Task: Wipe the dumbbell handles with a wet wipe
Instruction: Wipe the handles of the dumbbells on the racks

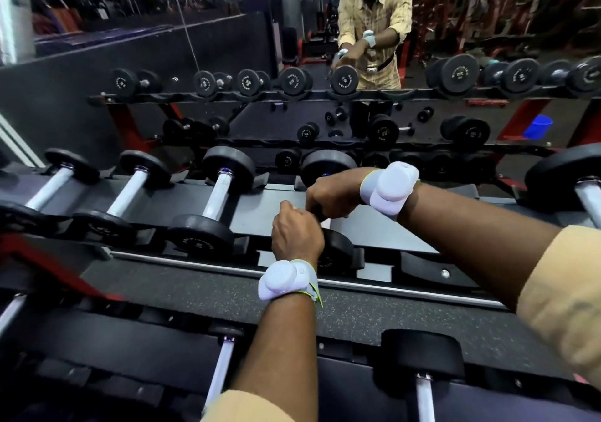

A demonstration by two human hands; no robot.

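Black dumbbell point(336, 252) sits on the rack point(374, 230). The left hand point(297, 230) and right hand point(331, 194) both curl round its middle bar, likely to rub it clean. A white bit, maybe the wipe point(326, 223), peeks out between them.

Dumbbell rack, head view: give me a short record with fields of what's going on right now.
place: dumbbell rack, top tier
target: dumbbell
left grip: curled round its handle, near end
right grip: curled round its handle, far end
wipe: cannot tell, hidden by hands
neighbour dumbbell: on the left, handle untouched
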